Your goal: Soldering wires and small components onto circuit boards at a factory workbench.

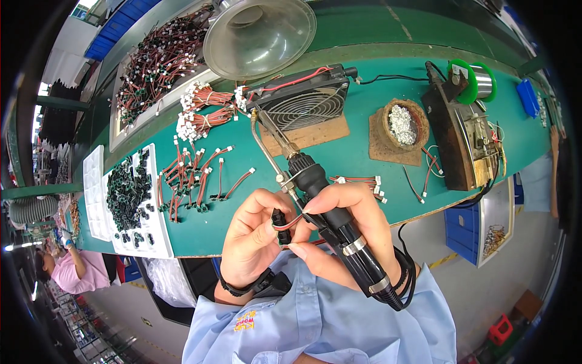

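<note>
Close to my chest, my left hand (247, 233) pinches a small black plastic part (279, 221) between thumb and fingers. A short length of red and dark wire (291, 225) bends across that part toward my other hand. My right hand (361, 221) is closed around a black soldering iron (310, 182), its metal tip pointing up and away toward the fan. A thin brass feed tube (265, 145) runs along the iron's barrel. The thumb and a finger of my right hand also come close to the wire; whether they grip it is hard to see.
A white tray of black parts (128, 194) and loose wire leads (194, 176) lie left, with bundled leads (206, 109) behind. A fan (303, 103) stands ahead, below a metal hood (260, 36). Rightward are a bowl of solder bits (402, 124) and a solder spool (483, 82).
</note>
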The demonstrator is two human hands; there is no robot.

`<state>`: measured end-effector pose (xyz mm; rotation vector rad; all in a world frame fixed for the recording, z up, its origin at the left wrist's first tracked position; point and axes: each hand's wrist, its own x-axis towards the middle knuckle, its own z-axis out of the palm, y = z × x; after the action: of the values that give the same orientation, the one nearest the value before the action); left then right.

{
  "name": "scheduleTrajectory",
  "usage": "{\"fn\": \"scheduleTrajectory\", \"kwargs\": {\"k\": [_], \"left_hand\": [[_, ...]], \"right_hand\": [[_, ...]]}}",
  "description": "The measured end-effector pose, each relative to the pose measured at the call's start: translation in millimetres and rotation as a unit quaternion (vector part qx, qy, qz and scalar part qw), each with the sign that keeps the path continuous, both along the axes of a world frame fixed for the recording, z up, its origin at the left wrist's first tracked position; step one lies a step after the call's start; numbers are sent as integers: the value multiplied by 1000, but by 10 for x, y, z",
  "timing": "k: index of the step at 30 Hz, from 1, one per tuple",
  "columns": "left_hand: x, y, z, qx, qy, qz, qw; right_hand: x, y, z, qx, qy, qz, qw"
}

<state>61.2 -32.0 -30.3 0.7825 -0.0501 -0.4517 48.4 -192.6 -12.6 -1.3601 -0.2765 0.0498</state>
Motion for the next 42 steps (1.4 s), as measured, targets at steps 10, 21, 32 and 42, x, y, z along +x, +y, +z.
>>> {"fn": "scheduleTrajectory", "kwargs": {"k": [10,21,32,42], "left_hand": [[7,-17,30,18,-2,-2,1000],[4,21,-13,16,13,-8,1000],[3,41,-37,22,0,-12,1000],[13,9,-13,31,-11,-10,999]], "right_hand": [[30,-29,17,-21,-14,-2,1000],[39,-28,8,-5,2,7,1000],[57,-56,34,-5,1,20,1000],[55,-52,15,7,8,25,1000]]}}
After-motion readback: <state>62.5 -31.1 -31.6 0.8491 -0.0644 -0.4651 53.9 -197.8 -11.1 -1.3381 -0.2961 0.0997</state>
